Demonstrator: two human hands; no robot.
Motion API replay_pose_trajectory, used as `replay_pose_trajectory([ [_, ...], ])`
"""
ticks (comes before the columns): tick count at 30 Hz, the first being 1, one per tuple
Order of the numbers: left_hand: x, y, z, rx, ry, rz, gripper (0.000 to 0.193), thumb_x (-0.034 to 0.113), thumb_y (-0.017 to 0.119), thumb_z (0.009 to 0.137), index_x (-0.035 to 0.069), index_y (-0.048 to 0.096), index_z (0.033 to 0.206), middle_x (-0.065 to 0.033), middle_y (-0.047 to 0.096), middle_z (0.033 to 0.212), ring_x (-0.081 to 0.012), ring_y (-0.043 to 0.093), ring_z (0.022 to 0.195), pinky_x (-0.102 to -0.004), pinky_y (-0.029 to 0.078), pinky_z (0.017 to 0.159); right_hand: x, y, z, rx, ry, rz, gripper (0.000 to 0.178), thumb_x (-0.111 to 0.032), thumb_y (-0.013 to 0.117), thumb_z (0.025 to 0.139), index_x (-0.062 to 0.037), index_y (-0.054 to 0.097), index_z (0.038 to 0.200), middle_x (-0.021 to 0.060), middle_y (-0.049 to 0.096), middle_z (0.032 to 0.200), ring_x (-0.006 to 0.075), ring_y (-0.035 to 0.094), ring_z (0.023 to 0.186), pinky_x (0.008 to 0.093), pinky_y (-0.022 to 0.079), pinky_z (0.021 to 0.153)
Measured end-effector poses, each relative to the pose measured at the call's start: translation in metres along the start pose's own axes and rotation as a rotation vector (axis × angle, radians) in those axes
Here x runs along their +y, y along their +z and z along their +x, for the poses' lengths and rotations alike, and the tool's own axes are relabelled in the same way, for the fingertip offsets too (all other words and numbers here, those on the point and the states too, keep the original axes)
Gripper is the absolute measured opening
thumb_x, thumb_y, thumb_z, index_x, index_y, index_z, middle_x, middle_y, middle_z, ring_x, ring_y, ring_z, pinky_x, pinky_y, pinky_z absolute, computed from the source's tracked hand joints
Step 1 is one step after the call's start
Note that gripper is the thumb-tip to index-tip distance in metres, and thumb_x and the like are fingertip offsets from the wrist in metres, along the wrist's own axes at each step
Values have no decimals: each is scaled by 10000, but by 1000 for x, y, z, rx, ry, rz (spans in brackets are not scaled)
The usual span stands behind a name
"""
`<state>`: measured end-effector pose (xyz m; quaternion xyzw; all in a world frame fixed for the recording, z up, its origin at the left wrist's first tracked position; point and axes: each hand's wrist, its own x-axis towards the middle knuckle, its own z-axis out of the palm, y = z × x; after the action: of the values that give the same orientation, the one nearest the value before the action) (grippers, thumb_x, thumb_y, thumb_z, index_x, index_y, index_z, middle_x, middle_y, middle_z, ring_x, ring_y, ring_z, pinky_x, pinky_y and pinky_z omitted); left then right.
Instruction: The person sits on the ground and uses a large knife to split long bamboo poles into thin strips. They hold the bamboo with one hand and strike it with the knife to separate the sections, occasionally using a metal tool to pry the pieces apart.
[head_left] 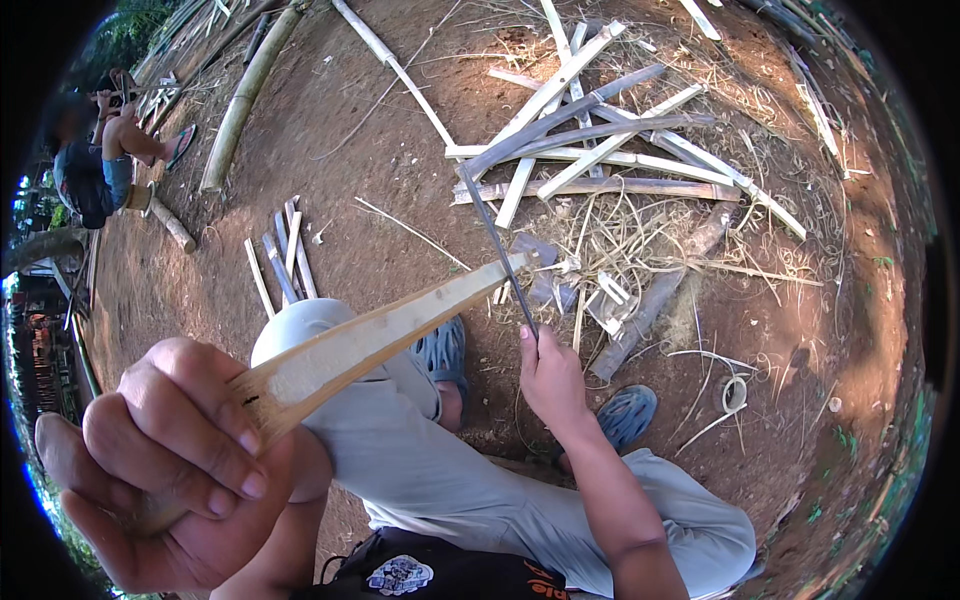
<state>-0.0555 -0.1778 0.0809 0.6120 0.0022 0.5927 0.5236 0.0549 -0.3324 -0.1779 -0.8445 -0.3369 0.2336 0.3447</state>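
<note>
Gripped tight in the left hand [165, 470], a bamboo strip [385, 330] is being shaved by the right hand's [552, 378] knife [497, 245]; a steady stroke is needed.

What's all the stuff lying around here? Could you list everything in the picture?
Split pale bamboo slat: one, tan, held up by left hand.
Long dark knife blade: one, grey, held by right hand, crossing the slat's tip.
Pile of cut bamboo strips: many, pale and grey, ground ahead.
Whole bamboo pole: one, yellow-green, upper left.
Short strips: several, ground left.
Blue sandals: two, on the feet.
Another person: one, sitting far left.
Left hand: gripping slat.
Right hand: gripping knife.
</note>
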Motion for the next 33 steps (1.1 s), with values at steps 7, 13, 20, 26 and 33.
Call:
replay_pose_trajectory([
  [7,-13,8,-4,3,6,20,247,274,396,947,110,465,775,29,372,470,-61,319,337,-207,314,428,-26,-6,-8,73,-177,135,282,-257,499,1011,5,564,928,227,628,694,416,630,607,490,486,530],
  [13,-19,1,3,-7,-1,-34,258,257,373,962,122,435,750,25,349,471,-69,304,338,-221,302,429,45,33,-6,-20,93,-71,308,-281,487,1012,10,586,990,239,631,678,423,648,631,488,511,534],
  [20,-23,-5,6,-54,-64,-58,269,254,348,982,128,418,755,19,352,470,-73,307,346,-224,321,447,14,18,-4,53,40,-68,307,-257,505,1001,31,590,934,275,611,679,468,613,630,535,478,577],
  [26,-34,5,7,-27,-100,-81,254,247,342,972,129,397,754,16,354,465,-85,309,341,-229,334,438,89,39,8,4,322,-158,337,-252,451,1013,35,592,907,275,641,728,487,628,696,562,502,634],
  [33,-21,-3,20,-25,-26,-72,277,249,371,963,138,385,710,21,328,457,-80,290,334,-221,318,434,52,33,-6,-109,280,-180,339,-263,435,1019,30,567,909,296,630,713,464,649,701,563,512,654],
])
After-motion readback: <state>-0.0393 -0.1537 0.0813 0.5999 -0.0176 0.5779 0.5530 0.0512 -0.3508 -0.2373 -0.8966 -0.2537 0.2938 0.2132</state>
